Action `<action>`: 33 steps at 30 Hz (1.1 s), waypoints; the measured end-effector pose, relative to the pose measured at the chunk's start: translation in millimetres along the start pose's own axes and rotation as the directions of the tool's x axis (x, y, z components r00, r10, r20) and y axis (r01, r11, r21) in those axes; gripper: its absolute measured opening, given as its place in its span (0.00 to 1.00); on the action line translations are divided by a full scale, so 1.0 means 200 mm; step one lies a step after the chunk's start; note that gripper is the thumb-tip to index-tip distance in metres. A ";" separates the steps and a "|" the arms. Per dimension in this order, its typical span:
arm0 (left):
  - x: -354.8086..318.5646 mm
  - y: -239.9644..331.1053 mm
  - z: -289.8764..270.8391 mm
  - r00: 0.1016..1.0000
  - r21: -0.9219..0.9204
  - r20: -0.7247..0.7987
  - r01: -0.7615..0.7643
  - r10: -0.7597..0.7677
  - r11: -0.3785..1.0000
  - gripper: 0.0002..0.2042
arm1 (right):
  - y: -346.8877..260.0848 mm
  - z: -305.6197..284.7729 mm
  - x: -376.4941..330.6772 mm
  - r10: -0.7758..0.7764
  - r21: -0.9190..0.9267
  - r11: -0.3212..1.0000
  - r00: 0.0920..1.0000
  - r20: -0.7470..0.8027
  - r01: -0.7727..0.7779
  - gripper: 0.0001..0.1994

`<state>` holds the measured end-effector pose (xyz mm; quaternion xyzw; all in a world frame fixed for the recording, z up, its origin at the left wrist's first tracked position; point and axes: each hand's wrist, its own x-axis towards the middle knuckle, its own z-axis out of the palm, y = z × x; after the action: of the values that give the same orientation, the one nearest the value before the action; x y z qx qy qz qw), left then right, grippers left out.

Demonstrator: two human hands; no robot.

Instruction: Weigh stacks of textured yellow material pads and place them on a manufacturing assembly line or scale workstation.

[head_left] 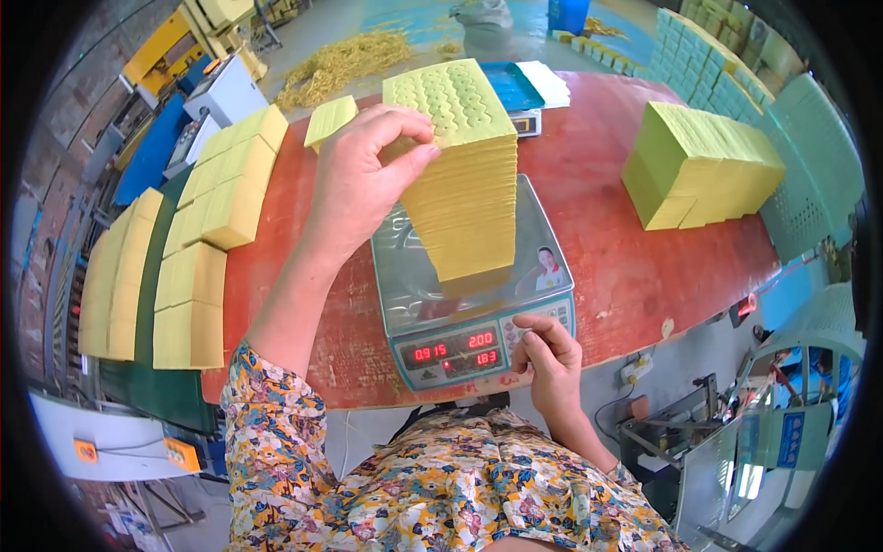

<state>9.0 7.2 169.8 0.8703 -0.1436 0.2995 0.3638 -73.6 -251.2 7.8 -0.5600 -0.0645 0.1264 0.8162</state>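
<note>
A tall stack of yellow paper sheets (464,198) stands on the metal pan of a digital scale (405,304). Rows of wavy punched marks cover its top sheet. My left hand (368,166) is at the stack's near left top corner, with thumb and forefinger pinched at the edge of the upper sheets; its other fingers are partly hidden. My right hand (552,363) hovers by the right end of the scale's keypad, fingers curled in and thumb against the forefinger, with nothing visible in it. Red digits glow on the scale's display (455,350).
The scale sits on a worn red table (589,230). Yellow paper blocks (704,166) lie to the right, and more blocks (221,202) line the left edge beside a green belt (147,276). Behind the stack are a second scale (526,122) with a blue tray and a small yellow block (329,120).
</note>
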 end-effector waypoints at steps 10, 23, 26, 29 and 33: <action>0.03 0.04 -0.01 0.978 0.142 -0.110 -0.162 0.179 0.976 0.03 | -0.02 0.01 0.00 -0.021 -0.006 1.000 0.999 -0.028 0.021 0.09; -0.69 0.49 0.85 0.752 -0.064 0.257 -0.613 0.606 0.788 0.16 | -0.25 -0.58 -0.02 0.123 0.363 0.924 0.992 0.023 -0.123 0.24; -0.78 0.47 1.01 0.821 -0.194 0.365 -0.394 0.439 0.898 0.18 | -0.14 -0.73 -0.08 0.240 0.210 0.956 0.957 -0.161 -0.205 0.24; -0.82 0.49 1.01 0.850 -0.296 0.389 -0.251 0.357 0.921 0.18 | -0.09 -0.85 -0.09 0.297 0.185 0.948 0.928 -0.226 -0.259 0.25; -0.96 0.44 0.94 0.847 -0.419 0.523 0.159 0.095 0.894 0.12 | -0.01 -0.99 -0.08 0.242 -0.026 0.965 0.924 -0.298 -0.261 0.28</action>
<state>-103.1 -183.5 -6.5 0.8137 -0.2881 0.0001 0.5049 -40.4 -434.5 -62.4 -0.6023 0.1250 0.1439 0.7752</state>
